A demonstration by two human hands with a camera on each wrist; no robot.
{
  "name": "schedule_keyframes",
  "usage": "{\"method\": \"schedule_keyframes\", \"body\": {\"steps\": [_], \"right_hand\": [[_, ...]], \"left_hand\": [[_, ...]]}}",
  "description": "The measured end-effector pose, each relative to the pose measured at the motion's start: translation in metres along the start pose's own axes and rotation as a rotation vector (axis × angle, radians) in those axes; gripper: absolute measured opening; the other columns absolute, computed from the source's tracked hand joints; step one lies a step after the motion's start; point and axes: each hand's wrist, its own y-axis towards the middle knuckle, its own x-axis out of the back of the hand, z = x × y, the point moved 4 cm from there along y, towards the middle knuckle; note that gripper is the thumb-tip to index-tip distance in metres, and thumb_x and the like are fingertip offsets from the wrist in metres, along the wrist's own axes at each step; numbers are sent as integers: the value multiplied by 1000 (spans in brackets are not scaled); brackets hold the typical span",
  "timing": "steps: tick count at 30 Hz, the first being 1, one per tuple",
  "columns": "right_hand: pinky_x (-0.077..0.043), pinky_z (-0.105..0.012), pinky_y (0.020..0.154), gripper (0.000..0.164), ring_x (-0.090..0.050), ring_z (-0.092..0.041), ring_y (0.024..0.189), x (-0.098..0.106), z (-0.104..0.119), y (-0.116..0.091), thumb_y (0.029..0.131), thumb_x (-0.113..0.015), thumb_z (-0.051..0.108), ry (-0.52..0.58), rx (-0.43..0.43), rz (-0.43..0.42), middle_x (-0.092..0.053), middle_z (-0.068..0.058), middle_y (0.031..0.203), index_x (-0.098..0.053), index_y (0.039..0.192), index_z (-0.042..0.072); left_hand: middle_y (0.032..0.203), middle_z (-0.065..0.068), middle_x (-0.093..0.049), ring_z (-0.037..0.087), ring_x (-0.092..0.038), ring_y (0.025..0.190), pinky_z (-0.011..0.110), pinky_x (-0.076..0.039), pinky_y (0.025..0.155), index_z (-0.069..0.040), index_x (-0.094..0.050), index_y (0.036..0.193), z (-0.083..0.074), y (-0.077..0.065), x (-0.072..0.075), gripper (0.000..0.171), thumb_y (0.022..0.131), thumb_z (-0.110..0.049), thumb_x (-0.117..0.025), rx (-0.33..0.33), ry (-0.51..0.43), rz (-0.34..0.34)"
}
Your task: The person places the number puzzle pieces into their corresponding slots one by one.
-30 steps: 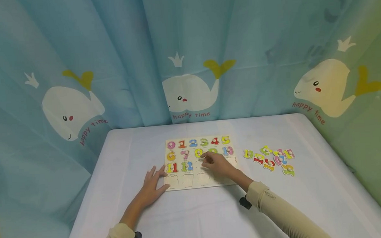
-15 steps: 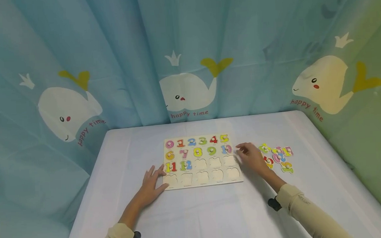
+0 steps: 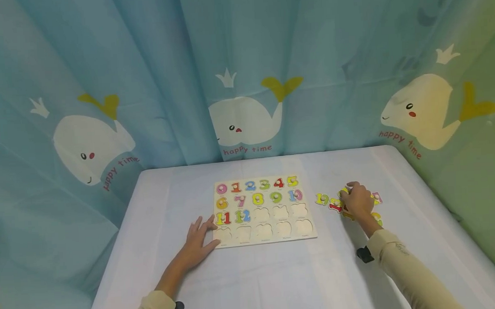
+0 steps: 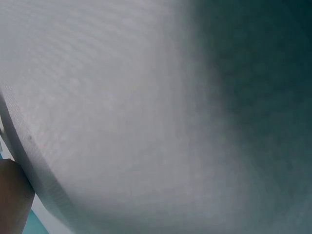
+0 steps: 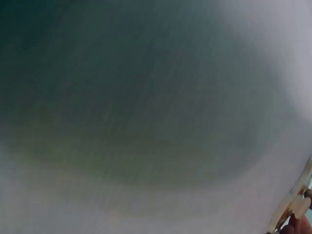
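A wooden number puzzle board (image 3: 230, 239) lies flat on the table. Its top rows hold the numbers 0 to 10, with 11 and 12 below; the other recesses are bare. My left hand (image 3: 198, 242) rests at the board's left edge with fingers spread. Over the pile of loose pieces to the right, my right hand (image 3: 359, 200) reaches down and covers several of them. In the right wrist view its fingertips sit around the knob of a number puzzle piece (image 5: 298, 205), pinching it; which number is hidden.
Left of the pile lies a loose 19 piece (image 3: 322, 199), with a red-and-yellow piece (image 3: 335, 205) close by. The white-covered table (image 3: 253, 283) ends at a blue curtain (image 3: 166, 107) printed with whales.
My right hand has left the board and travelled right to the loose pieces, where it now pinches one. The left hand has stayed at the board's edge.
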Motion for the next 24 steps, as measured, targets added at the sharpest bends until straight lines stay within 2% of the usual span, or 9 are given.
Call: {"method": "schedule_keyframes", "body": {"steps": [7, 10, 13, 16, 19, 22, 24], "right_hand": [[-31, -65, 84, 42, -52, -47, 99, -5, -2, -1, 93, -54, 24, -69, -90, 36, -57, -31, 108, -51, 118, -10], [-28, -66, 85, 40, -53, -47, 98, -6, -1, -1, 94, -52, 20, -66, -87, 35, -58, -30, 108, -50, 121, -10], [-30, -64, 82, 38, -53, -45, 93, -6, 2, -1, 93, -53, 16, -28, -51, -14, -60, -28, 101, -51, 121, -9], [-33, -56, 76, 36, -52, -39, 86, -6, 14, -3, 91, -55, 12, 40, 33, -62, -59, -23, 94, -53, 122, -7], [-37, -50, 73, 36, -52, -34, 83, -10, 35, -7, 88, -59, 7, 123, 169, -74, -59, -20, 91, -54, 122, -7], [-43, -46, 73, 38, -54, -32, 82, -20, 59, -13, 85, -61, 3, 178, 346, -14, -59, -17, 87, -52, 121, -7], [-47, -44, 72, 40, -56, -31, 83, -28, 76, -20, 84, -62, 2, 191, 460, 88, -59, -15, 87, -51, 121, -7]], "left_hand": [[151, 9, -31, 39, -9, 140, 52, 1, 111, -15, -52, 114, 2, 1, -2, 32, 88, -26, -65, -3, 0, 1], [150, 9, -31, 39, -9, 139, 52, 1, 111, -15, -52, 113, 2, 0, -1, 31, 87, -25, -66, -6, -4, -8], [150, 9, -31, 39, -9, 139, 52, 1, 111, -14, -53, 114, 2, 1, -1, 31, 87, -25, -66, -13, -3, -7], [150, 9, -31, 39, -10, 139, 53, 0, 111, -14, -52, 114, 2, 0, -2, 31, 87, -25, -66, -14, 7, -5], [150, 9, -32, 39, -10, 139, 53, 0, 111, -15, -52, 113, 2, 0, -1, 31, 87, -25, -66, -13, 10, -8], [150, 10, -32, 40, -10, 139, 54, 0, 111, -14, -52, 113, 2, 0, -1, 31, 87, -25, -66, -15, 12, -12], [150, 10, -32, 40, -10, 139, 54, 0, 111, -14, -52, 113, 2, 1, -2, 31, 87, -24, -66, -12, 11, -9]]}}
